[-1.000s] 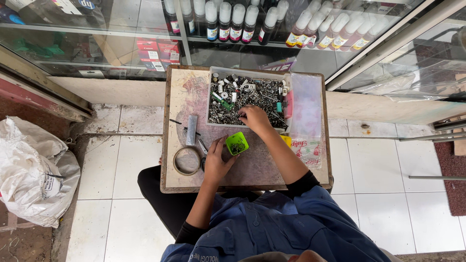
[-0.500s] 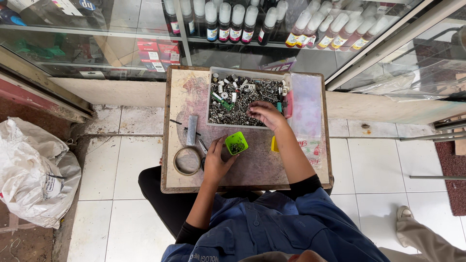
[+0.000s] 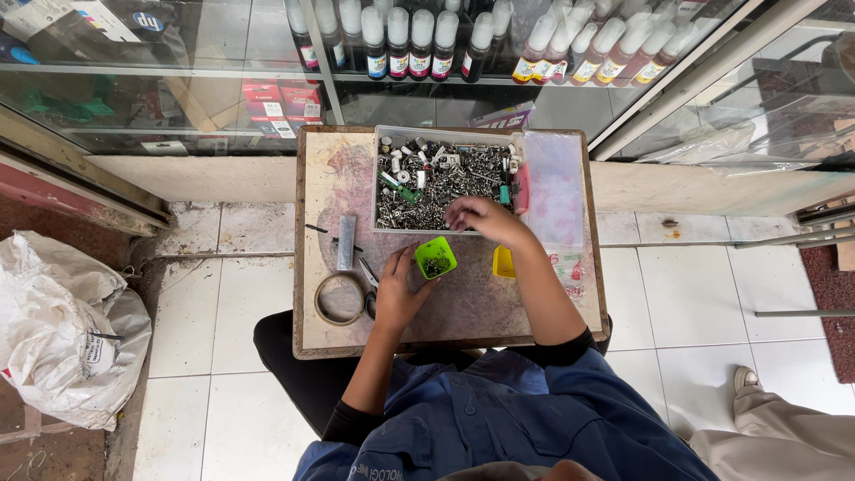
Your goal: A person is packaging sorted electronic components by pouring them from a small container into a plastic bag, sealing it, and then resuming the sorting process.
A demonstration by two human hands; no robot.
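**Sorting small metal parts at a low table**

Reaching into a clear plastic tray (image 3: 445, 183) heaped with screws and other small metal parts, the person's right hand (image 3: 481, 218) hovers at the tray's near edge with its fingers curled down and bunched close together over the pile; whether anything is pinched between the fingertips cannot be made out from this height. The left hand (image 3: 396, 289) rests on the worn table (image 3: 463, 307) with the thumb and fingers spread in a loose curve around the near side of a small green cup (image 3: 436, 258), touching or almost touching its wall rather than clamping it. The cup stands upright just below the tray, between the two hands, and holds a little heap of dark bits. A small yellow cup (image 3: 504, 262) stands just beside the right wrist. To the left of the left hand lie a ring of tape (image 3: 338, 298), dark-handled scissors (image 3: 368, 289) and a flat grey metal piece (image 3: 346, 242). A clear lid (image 3: 554, 187) lies against the tray's right side. Behind the table, a glass cabinet shows a row of ink bottles (image 3: 419, 40). A white sack (image 3: 67, 330) slumps on the tiled floor at left, and another person's shoe and trouser leg (image 3: 766, 414) show at lower right.
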